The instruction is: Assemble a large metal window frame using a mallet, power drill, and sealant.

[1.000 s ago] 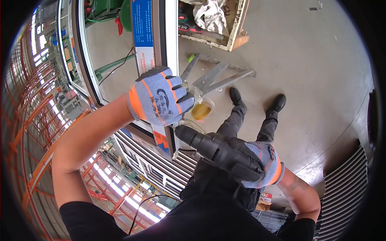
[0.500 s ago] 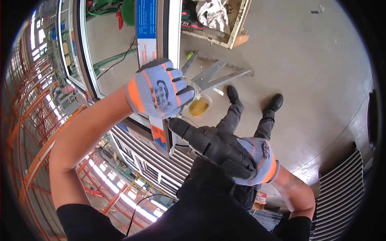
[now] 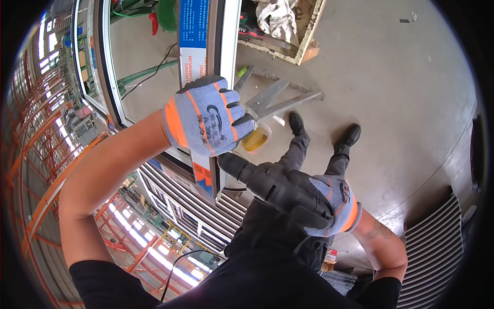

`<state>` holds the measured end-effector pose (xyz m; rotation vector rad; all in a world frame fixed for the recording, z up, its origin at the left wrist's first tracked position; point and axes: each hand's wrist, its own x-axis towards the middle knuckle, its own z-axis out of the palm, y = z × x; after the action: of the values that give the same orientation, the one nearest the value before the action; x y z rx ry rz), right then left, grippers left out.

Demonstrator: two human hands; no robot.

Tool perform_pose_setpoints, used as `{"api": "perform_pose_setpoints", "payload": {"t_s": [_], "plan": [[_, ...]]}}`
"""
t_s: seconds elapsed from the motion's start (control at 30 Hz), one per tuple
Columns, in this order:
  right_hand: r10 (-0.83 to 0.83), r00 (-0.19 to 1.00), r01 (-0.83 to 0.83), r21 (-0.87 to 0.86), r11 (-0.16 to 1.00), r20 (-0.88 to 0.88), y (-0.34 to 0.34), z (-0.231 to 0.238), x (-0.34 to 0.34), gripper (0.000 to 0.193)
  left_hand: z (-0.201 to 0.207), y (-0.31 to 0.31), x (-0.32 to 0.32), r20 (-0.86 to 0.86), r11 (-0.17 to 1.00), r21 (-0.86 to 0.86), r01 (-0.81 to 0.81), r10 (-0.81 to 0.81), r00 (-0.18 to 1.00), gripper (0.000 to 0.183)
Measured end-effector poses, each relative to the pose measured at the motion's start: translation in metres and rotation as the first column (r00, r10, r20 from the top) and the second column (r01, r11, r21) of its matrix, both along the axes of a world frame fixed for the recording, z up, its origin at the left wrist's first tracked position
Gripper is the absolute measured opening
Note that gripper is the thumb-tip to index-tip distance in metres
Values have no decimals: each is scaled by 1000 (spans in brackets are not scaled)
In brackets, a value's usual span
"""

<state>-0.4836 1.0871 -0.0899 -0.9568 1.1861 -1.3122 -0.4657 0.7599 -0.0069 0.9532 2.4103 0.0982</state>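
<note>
My left hand (image 3: 208, 117), in a grey-blue and orange work glove, is closed over a long window-frame profile (image 3: 228, 46). Blue, white and orange protective film (image 3: 193, 23) covers part of that profile. In the same kind of glove, my right hand (image 3: 340, 203) grips a black power drill (image 3: 272, 186). The drill's nose points at the profile, just below my left hand; whether its tip touches is hidden. Beside my left fingertips, a clear round tub (image 3: 256, 138) holds something yellow.
At the top, a worn wooden crate (image 3: 307, 37) contains a white cloth and tools. Grey metal stand legs (image 3: 275, 98) spread over the floor near my shoes (image 3: 350, 135). Stacked profiles lie below the frame (image 3: 206, 208) and at lower right (image 3: 435, 244). Orange racks line the left.
The frame, tub and crate sit slightly farther right in the picture as the view shifts a little. Both hands keep their holds, and the drill's nose stays close to the frame.
</note>
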Motion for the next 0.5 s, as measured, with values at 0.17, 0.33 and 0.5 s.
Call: {"api": "perform_pose_setpoints", "payload": {"t_s": [0.17, 0.33, 0.5], "plan": [[21, 997, -19, 26, 999, -77, -6, 6, -7, 50, -6, -6, 3, -17, 999, 46, 16, -15, 1000, 17], [-19, 997, 19, 0, 1000, -71, -3, 3, 0, 54, -6, -6, 8, 15, 1000, 27, -1, 0, 1000, 14], [-28, 992, 25, -22, 999, -125, -7, 2, -3, 50, -7, -5, 6, -25, 998, 57, 15, -14, 1000, 13]]}}
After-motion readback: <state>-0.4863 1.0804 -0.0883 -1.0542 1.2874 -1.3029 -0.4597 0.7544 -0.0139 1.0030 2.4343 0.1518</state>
